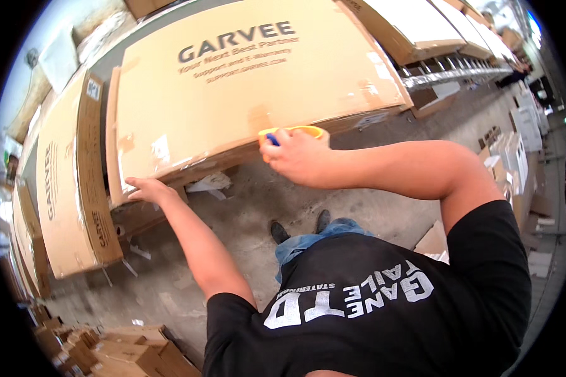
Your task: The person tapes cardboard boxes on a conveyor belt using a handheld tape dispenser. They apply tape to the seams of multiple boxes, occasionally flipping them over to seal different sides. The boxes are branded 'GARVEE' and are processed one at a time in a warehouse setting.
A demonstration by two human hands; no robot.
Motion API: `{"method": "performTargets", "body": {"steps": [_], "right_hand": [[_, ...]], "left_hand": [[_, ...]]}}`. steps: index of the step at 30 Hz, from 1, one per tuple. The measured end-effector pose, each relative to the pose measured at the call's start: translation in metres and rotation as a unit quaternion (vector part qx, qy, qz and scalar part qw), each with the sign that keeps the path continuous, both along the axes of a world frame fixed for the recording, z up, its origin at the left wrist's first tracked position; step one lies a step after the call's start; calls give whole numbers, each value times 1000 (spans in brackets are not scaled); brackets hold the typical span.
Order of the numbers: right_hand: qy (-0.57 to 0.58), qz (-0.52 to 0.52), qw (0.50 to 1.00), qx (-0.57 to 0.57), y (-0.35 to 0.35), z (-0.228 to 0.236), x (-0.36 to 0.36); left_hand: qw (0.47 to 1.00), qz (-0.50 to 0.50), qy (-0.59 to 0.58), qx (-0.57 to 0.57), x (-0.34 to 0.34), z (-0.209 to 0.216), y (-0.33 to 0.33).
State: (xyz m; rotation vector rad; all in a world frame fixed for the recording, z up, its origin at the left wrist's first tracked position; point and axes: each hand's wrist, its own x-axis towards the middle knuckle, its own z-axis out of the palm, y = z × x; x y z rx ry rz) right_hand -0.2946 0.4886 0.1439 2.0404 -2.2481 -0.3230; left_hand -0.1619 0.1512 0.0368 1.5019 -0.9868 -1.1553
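A large flat cardboard box (233, 94) with dark print lies in front of me, strips of clear tape along its near edge and corners. My right hand (295, 157) is closed around a yellow tape dispenser (317, 131) with a blue part, held at the middle of the box's near edge. Whether the dispenser touches the cardboard I cannot tell. At the near left corner of the box rests my left hand (148, 188), its fingers stretched out over the edge and holding nothing.
Another printed box (66, 182) stands close on the left. Beyond the right side, a metal roller conveyor (449, 75) runs beneath more boxes (415, 28). Stacked cardboard (135, 355) lies at the lower left. A torn scrap (209, 183) hangs below the near edge.
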Motion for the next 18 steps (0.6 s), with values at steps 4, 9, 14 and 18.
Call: {"method": "performTargets", "body": {"steps": [4,9,14,18], "right_hand": [[-37,12,999,-21,11,2,-9],[-32,45,996,-74,85,8,-64],[-2,23,999,-26,227,7,-157],[46,40,998,25,344,30,-222]], "left_hand": [[990,120,-70,-8,-20,-24,-36],[515,-238,-811,141,7,-59,-92],[432,-279,-853,88,-112,-16,111],[679,-176,-706,98,-197,-18,243]]}}
